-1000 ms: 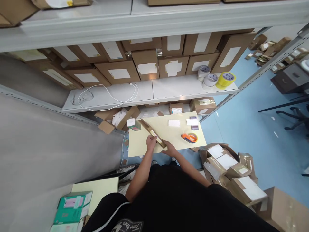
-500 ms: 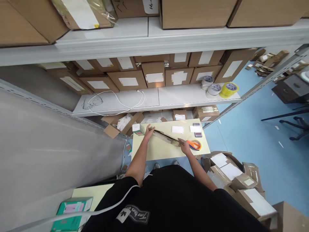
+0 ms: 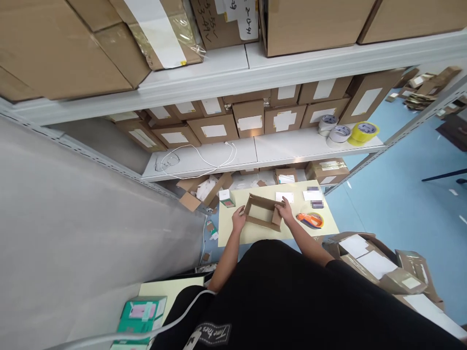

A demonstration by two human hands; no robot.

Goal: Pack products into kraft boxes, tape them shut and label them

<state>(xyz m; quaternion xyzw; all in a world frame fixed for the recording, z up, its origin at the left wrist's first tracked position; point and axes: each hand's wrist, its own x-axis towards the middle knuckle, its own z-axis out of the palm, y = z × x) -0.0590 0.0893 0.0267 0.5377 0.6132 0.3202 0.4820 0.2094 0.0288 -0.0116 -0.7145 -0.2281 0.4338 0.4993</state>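
Above the pale yellow table (image 3: 231, 236), a small brown cardboard box (image 3: 263, 223) is held unfolded into a rectangular frame. Its middle is open, and the tabletop shows through it. My left hand (image 3: 239, 218) has its fingers on the left end of the box. At the right end, my right hand (image 3: 285, 212) grips the wall near a flap, thumb on the inside. An orange tape dispenser (image 3: 309, 220) lies on the table to the right of my right hand. Beyond my left hand stands a small white-and-green box (image 3: 226, 198).
White paper slips (image 3: 284, 197) lie at the table's far side. A shelf (image 3: 241, 155) behind carries labelled cartons, a white cable (image 3: 197, 151) and tape rolls (image 3: 363, 132). An open carton (image 3: 193, 194) sits at the far left. Packed parcels (image 3: 375, 265) are piled at right.
The flat folded cardboard has been spread into an open rectangular box between my hands. My hands are now closer together, and the camera view has shifted left.
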